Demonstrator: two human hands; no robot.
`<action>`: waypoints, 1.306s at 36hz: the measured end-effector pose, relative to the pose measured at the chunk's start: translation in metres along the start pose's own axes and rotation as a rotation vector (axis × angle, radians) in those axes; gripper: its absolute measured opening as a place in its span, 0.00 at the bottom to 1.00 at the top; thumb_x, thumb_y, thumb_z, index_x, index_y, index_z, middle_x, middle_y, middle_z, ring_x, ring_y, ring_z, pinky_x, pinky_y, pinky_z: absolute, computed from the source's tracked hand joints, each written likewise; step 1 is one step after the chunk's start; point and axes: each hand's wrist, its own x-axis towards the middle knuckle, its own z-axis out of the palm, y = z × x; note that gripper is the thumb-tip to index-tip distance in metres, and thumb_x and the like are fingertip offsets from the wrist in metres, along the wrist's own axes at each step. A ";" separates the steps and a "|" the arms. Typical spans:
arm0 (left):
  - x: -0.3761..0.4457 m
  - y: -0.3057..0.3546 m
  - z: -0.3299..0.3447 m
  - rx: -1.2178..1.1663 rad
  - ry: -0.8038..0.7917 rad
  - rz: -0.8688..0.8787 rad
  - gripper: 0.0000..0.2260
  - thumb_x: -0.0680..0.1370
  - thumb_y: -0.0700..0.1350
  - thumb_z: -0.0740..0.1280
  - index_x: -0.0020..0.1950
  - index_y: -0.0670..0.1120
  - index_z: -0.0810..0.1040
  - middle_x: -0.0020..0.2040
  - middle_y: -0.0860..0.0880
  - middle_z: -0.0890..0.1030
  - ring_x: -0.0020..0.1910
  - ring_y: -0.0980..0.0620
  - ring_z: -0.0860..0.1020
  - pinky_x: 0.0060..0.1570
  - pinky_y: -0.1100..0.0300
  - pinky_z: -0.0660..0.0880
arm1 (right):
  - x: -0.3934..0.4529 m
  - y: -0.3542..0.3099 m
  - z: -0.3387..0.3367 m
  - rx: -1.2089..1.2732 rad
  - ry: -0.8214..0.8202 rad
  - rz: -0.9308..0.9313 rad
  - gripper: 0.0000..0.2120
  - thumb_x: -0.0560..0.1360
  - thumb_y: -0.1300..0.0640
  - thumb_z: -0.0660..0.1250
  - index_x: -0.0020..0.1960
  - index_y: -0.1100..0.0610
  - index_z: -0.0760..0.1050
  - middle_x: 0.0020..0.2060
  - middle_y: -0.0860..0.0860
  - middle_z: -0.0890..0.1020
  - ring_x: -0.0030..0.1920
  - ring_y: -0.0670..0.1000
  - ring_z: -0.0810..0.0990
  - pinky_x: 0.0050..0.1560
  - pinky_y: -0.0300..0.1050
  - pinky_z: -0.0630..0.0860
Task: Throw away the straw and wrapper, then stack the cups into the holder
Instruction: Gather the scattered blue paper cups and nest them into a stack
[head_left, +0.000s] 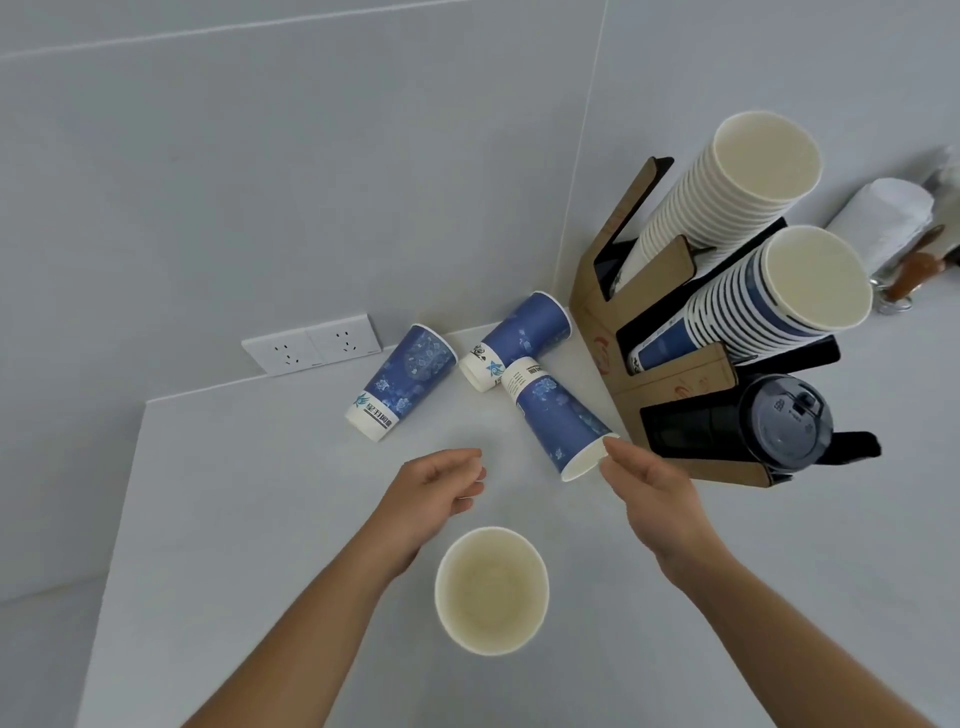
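Three blue paper cups lie on their sides on the white counter: one at the left (402, 382), one at the back (519, 340), and one nearer me (558, 423) with its rim toward my right hand. My right hand (647, 480) touches that rim with its fingertips; a firm grip is not visible. My left hand (441, 486) hovers empty with curled fingers just left of it. An upright cup (491, 590) stands close to me, empty inside. The cardboard holder (670, 374) at the right carries stacks of white cups (727, 192) and blue cups (769, 296). No straw or wrapper is visible.
Black lids (779, 421) fill the holder's lowest slot. A white wrapped roll (883, 218) and a brown-handled tool (914, 270) lie behind the holder. A double wall socket (311, 343) sits on the wall at the counter's back edge. The counter's left edge drops off.
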 end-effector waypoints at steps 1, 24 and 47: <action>0.007 0.000 0.004 -0.006 -0.013 -0.024 0.05 0.78 0.46 0.68 0.52 0.52 0.83 0.50 0.49 0.86 0.48 0.55 0.85 0.46 0.64 0.79 | 0.005 -0.002 0.001 -0.036 0.005 -0.018 0.18 0.78 0.51 0.66 0.67 0.46 0.76 0.56 0.43 0.80 0.52 0.40 0.77 0.51 0.40 0.70; 0.080 -0.003 0.060 -0.065 -0.220 -0.286 0.08 0.79 0.46 0.66 0.56 0.45 0.78 0.47 0.47 0.78 0.46 0.51 0.78 0.55 0.59 0.77 | 0.068 -0.020 0.017 -0.410 -0.003 -0.074 0.19 0.76 0.55 0.66 0.67 0.55 0.75 0.48 0.47 0.78 0.44 0.47 0.76 0.46 0.43 0.73; 0.068 -0.004 0.056 -0.265 -0.151 -0.265 0.19 0.77 0.37 0.70 0.67 0.43 0.72 0.51 0.43 0.85 0.43 0.51 0.85 0.41 0.63 0.81 | 0.055 -0.015 0.025 -0.313 -0.088 -0.069 0.16 0.76 0.52 0.69 0.64 0.49 0.76 0.52 0.47 0.82 0.48 0.44 0.80 0.43 0.39 0.77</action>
